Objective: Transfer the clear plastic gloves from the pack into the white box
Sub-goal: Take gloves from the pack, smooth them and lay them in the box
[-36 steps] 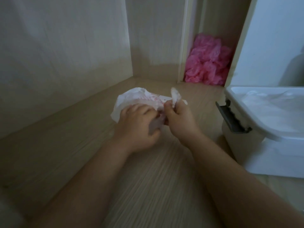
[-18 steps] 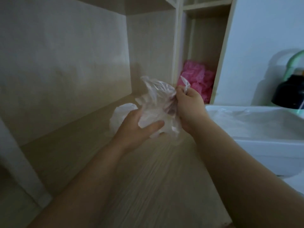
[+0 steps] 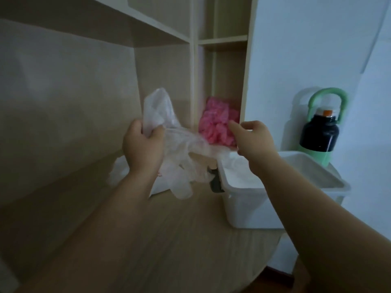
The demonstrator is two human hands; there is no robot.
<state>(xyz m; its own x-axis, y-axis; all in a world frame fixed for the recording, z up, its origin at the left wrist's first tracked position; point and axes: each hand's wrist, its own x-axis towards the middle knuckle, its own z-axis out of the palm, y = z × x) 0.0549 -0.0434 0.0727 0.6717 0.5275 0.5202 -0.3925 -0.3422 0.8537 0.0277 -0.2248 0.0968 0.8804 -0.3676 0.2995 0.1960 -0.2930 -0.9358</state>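
Head view: the clear plastic gloves (image 3: 179, 144) hang stretched between both hands, just left of the white box (image 3: 254, 208). The left hand (image 3: 143, 144) grips one end in curled fingers. The right hand (image 3: 251, 140) is curled above the box's left rim, and I cannot tell whether it holds the film. The pack (image 3: 118, 172) lies behind. This looks like the carrying step; next, swing right and let go over the box.

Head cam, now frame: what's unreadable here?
Head view only.
White plastic pack on the desk: mostly behind the left forearm and the clear plastic gloves; remaining count unknown.
Right hand: its back hides whether the fingers pinch the gloves.
White plastic box: contents dim, partly behind the right forearm.
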